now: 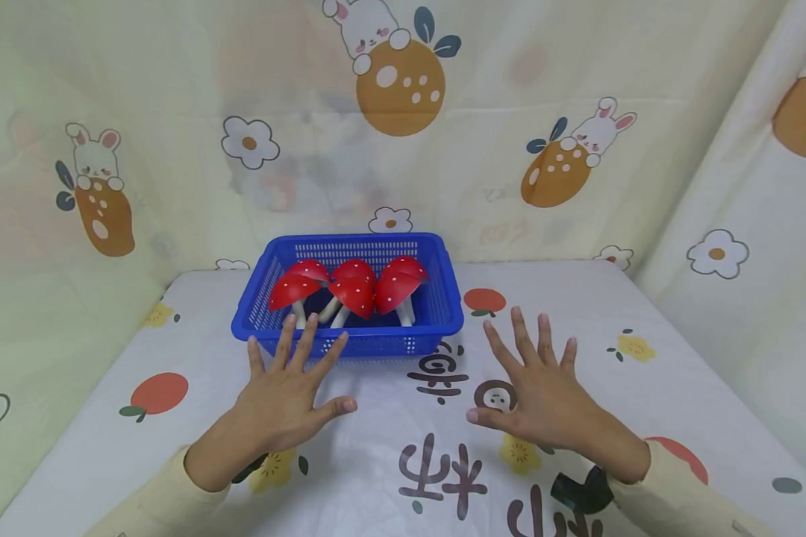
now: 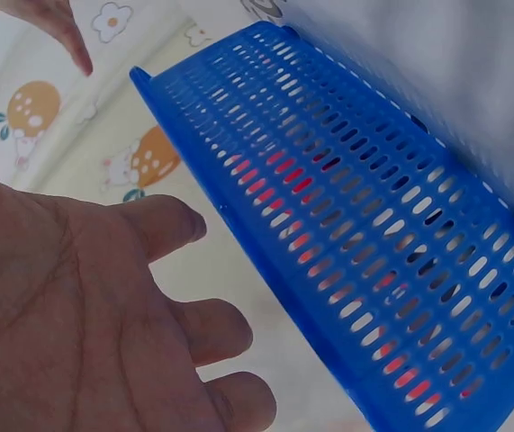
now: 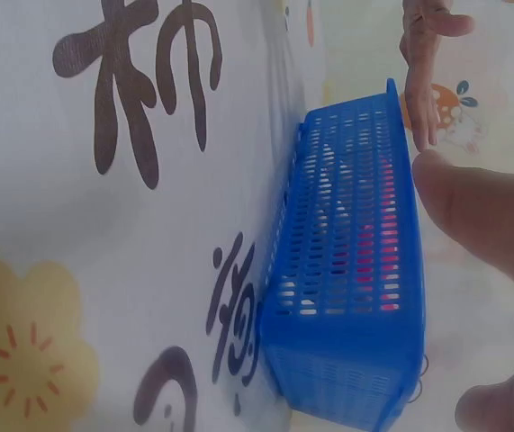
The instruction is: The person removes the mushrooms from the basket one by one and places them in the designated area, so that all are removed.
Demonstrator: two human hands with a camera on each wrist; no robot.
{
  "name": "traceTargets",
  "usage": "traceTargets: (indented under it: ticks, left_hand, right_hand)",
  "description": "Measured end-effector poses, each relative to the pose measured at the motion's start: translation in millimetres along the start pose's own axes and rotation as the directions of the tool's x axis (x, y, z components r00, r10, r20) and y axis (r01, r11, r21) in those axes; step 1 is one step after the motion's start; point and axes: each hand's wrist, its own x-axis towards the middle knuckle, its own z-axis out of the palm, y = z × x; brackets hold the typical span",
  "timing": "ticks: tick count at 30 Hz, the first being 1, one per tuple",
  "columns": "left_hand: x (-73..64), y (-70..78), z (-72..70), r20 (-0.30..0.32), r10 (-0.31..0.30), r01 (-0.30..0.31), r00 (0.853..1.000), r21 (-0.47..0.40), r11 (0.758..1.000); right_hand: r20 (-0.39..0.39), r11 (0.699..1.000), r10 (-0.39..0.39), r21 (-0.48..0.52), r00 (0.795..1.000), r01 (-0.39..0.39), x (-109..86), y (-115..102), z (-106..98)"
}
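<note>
- My left hand spreads its fingers wide near the blue basket.
- My right hand: fingers likewise splayed, above the bench.
- Red-capped mushrooms lie inside the basket.

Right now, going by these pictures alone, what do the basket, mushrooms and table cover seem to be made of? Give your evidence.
Blue basket: very likely moulded plastic, smooth; its thin walls have regular slots.
Red mushrooms: perhaps painted foam or plastic; caps look smooth, slightly glossy, leaving it open.
Table cover: probably printed plastic or coated cloth, with a soft sheen.
</note>
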Motion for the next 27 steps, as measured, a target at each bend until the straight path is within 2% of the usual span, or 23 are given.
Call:
traceTargets:
  ticks: [6,10,12,14,16,17,18,19,20,21,23,24,25,26,27]
  left_hand:
    - [1.3,-3.0,-0.9,-0.014,0.001,-0.001,1.000,0.017,1.000]
    - [5.3,-12.4,-13.3,-0.081,0.014,-0.015,0.997,-0.017,1.000]
    - [11.7,-24.0,-24.2,-0.125,0.003,-0.015,0.992,-0.098,0.995]
    - [23.8,-41.9,-34.3,-0.173,-0.039,0.003,0.984,-0.207,0.978]
    - [40.7,-67.6,-39.6,-0.221,-0.130,0.051,0.967,-0.330,0.943]
    - [50.6,-83.3,-39.0,-0.244,-0.175,0.066,0.954,-0.399,0.915]
    - [60.8,-98.9,-37.0,-0.256,-0.220,0.074,0.941,-0.479,0.875]
    - [70.7,-114.1,-32.3,-0.254,-0.266,0.078,0.930,-0.570,0.818]
    - [80.0,-128.5,-26.2,-0.243,-0.302,0.070,0.922,-0.662,0.746]
    - [88.0,-141.7,-19.0,-0.219,-0.324,0.054,0.920,-0.749,0.660]
    - [100.7,-163.4,-2.5,-0.148,-0.321,0.021,0.935,-0.884,0.467]
    - [104.9,-171.3,5.5,-0.105,-0.318,0.023,0.942,-0.927,0.375]
    - [107.7,-177.6,12.5,-0.068,-0.311,0.030,0.948,-0.953,0.300]
    - [109.6,-182.6,18.1,-0.046,-0.299,0.030,0.953,-0.969,0.244]
    - [110.6,-186.7,22.7,-0.030,-0.289,0.032,0.957,-0.978,0.208]
  right_hand:
    - [0.000,1.000,-0.009,0.018,1.000,0.009,1.9,-0.7,-2.9]
    - [0.002,0.999,-0.025,0.042,1.000,0.025,1.2,-1.5,-2.7]
    - [0.016,0.998,-0.029,0.057,0.999,0.028,-0.1,-1.6,-0.9]
    - [0.042,0.998,-0.026,0.066,0.999,0.023,-2.1,-1.4,2.3]
    - [0.089,0.997,-0.021,0.078,0.996,0.014,-3.6,-1.7,7.0]
    - [0.119,0.996,-0.021,0.084,0.993,0.011,-4.0,-2.0,9.9]
    - [0.153,0.996,-0.019,0.088,0.988,0.005,-4.7,-2.1,13.2]
    - [0.192,0.995,-0.019,0.098,0.981,0.000,-5.5,-2.0,16.7]
    - [0.234,0.994,-0.019,0.113,0.972,-0.008,-6.7,-1.8,20.1]
    - [0.267,0.992,-0.030,0.124,0.963,-0.003,-7.8,-1.4,23.7]
    - [0.316,0.992,-0.053,0.124,0.947,0.015,-10.3,-0.6,31.6]
    - [0.332,0.992,-0.064,0.123,0.941,0.024,-11.6,-0.8,35.3]
    - [0.337,0.992,-0.085,0.119,0.938,0.047,-12.4,-1.0,38.8]
    - [0.335,0.992,-0.100,0.111,0.937,0.066,-12.8,-1.4,41.5]
    - [0.330,0.992,-0.114,0.094,0.937,0.088,-12.4,-1.8,43.8]
